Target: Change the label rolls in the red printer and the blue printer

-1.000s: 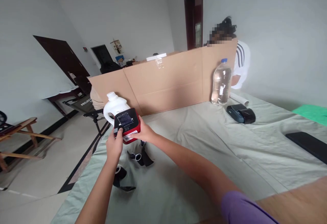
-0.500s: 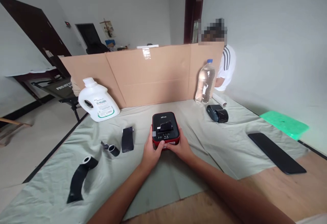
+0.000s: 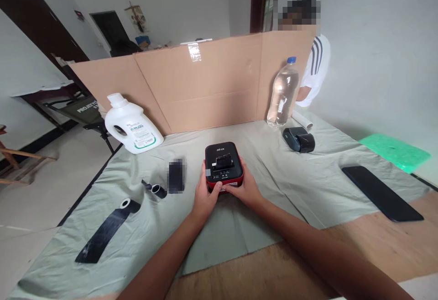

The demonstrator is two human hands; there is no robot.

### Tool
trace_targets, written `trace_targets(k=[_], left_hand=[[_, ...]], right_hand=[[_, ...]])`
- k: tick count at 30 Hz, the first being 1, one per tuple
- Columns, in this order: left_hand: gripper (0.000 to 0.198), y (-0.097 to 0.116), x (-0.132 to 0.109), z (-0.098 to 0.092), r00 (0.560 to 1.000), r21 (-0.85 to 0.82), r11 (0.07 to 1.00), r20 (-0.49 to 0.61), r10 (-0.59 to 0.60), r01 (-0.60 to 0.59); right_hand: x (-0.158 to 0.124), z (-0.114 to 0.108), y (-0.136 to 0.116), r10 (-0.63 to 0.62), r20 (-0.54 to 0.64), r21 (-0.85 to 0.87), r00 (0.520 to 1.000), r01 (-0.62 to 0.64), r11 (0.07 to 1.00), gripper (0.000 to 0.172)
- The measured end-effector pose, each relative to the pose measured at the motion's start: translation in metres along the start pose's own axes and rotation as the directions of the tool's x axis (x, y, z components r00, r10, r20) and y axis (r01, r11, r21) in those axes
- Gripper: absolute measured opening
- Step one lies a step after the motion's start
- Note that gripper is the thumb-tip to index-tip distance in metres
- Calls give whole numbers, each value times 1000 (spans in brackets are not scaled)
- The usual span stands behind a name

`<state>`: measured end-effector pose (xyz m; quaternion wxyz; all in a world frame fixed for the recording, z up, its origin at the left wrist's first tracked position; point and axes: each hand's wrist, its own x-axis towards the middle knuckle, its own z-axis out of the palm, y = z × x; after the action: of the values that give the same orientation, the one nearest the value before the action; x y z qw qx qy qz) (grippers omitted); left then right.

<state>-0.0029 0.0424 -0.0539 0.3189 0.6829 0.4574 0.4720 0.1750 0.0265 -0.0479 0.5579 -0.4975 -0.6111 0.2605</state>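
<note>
A compact label printer (image 3: 224, 160), black on top with a red lower body, rests on the cloth in front of me. A short black strip (image 3: 224, 160) pokes out of the slot in its lid. My left hand (image 3: 206, 195) is closed around its left side, thumb on the front edge. On the other side my right hand (image 3: 245, 188) grips it likewise, the thumbs almost meeting. To the left lie a partly unrolled black roll (image 3: 126, 206), a smaller black roll (image 3: 158, 191) and a flat black piece (image 3: 176, 176), which is pixelated.
A cardboard screen (image 3: 205, 87) stands behind, with a white jug (image 3: 135, 126) and a water bottle (image 3: 283, 94) before it. At right are a dark device (image 3: 297, 139), a white tube (image 3: 302, 119), a long black slab (image 3: 381, 193) and a green sheet (image 3: 395, 150). A person (image 3: 320, 69) sits beyond.
The view has tilted down and shifted slightly. Both hands keep hold of the label printer, and the unrolled black strip at left lies flatter and straighter.
</note>
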Motion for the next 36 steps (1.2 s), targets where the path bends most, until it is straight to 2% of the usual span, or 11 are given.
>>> trace_targets(k=[7,10,13,20,23,31,36], left_hand=[[79,-1,0,-5,999,-14,999,13,44,-44],[59,-3,0,-6,995,-5,995,-42,95,-96],[38,-7,0,-5,992,-18,995,-78,99,-101],[19,-5,9,-8,994,-234,966,-64,94,-106],[16,-2,13,-8,995,-283,954,-62,82,-96],[20,0,13,-9,995,-256,962,-55,83,-95],[20,-1,12,-14,985,-232,958,-51,162,-170]], right_hand=[[-3,0,-3,-5,-9,-88,1000,5,996,114],[-3,-1,-3,-23,-12,-86,1000,22,996,109],[-2,-1,-1,-42,-17,-92,999,40,995,105],[2,-7,4,-51,-2,-106,999,51,993,102],[4,-9,5,-62,6,-129,998,62,990,100],[5,-7,3,-110,31,-109,993,113,988,105],[11,-16,-6,-54,98,-133,994,67,989,106]])
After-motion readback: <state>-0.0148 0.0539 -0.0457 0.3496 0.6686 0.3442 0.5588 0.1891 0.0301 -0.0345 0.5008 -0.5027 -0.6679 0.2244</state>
